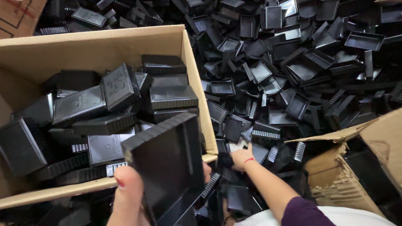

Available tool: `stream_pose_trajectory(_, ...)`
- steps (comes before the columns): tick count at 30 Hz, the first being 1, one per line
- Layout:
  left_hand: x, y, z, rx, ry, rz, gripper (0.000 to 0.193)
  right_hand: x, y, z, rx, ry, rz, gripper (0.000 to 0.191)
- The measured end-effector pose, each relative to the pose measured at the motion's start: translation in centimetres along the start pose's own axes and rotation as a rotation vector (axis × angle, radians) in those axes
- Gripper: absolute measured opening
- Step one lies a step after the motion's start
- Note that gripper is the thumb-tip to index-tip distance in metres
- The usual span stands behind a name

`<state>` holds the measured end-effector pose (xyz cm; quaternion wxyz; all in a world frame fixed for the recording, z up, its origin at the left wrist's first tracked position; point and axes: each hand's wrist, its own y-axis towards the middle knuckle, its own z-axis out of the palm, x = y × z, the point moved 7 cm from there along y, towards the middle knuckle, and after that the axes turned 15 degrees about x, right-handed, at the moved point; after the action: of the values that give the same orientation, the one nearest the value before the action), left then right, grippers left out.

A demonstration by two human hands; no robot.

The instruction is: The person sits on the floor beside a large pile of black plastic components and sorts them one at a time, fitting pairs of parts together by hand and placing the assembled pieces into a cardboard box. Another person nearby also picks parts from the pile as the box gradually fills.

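The background is a deep heap of loose black plastic trays (301,71) covering the whole area from 12 to 3 o'clock. An open cardboard box (190,71) at 10 o'clock is partly filled with the same trays, some lying flat, others tilted. A second, torn cardboard box (335,167) sits at 4 o'clock.

The left hand (127,196), at 7 o'clock, is clamped on a stack of black trays (167,159), thumb on the near face; the stack is tilted and held over the near wall of the open box. The right hand (241,157), at 5 o'clock, reaches into the heap just beside the box corner, its fingers closed down among the loose trays; whether it has one gripped cannot be told.

Recommended handling:
1. Keep the stack edges aligned so that the ribbed rims nest; a skewed stack is likely to slip.
2. Maintain thumb pressure across the stack's face while the right hand is working.
3. Pick a single tray from the heap, same side up as the stack, before adding it.
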<state>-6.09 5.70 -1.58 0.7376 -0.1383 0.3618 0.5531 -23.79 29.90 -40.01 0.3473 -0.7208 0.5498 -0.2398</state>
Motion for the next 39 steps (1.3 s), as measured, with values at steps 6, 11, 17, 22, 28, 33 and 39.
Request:
stream_pose_trajectory(6,-0.1,0.2,0.5,0.010,-0.007,0.017,0.082,-2.6,0.5,-1.3,-0.015,0.664,-0.354,0.037)
stream_pose_trajectory(11,-0.5,0.2,0.5,0.005,-0.018,0.053,0.082,-3.2,0.1,-2.2,0.247,1.389,-0.506,0.037)
stream_pose_trajectory(17,-1.7,0.6,1.3,0.050,0.061,0.079,0.074,-3.3,-3.9,-4.8,0.235,1.876,-0.783,0.052)
stream_pose_trajectory(22,-2.1,2.1,1.7,0.157,0.042,0.031,0.065,-3.9,-11.7,-12.4,0.067,2.277,-1.475,0.076)
stream_pose_trajectory(28,-3.5,3.4,1.6,0.181,0.225,0.101,0.079,-0.5,-28.4,-24.5,-0.323,1.821,-1.720,0.056)
stream_pose_trajectory(33,-4.3,3.8,2.5,0.067,0.222,0.154,0.079,7.5,-44.0,-23.1,-1.000,0.602,-1.183,0.053)
stream_pose_trajectory(39,-2.4,4.2,6.5,0.279,0.285,0.107,0.089,8.9,-50.7,-19.5,-1.224,0.232,-1.116,0.050)
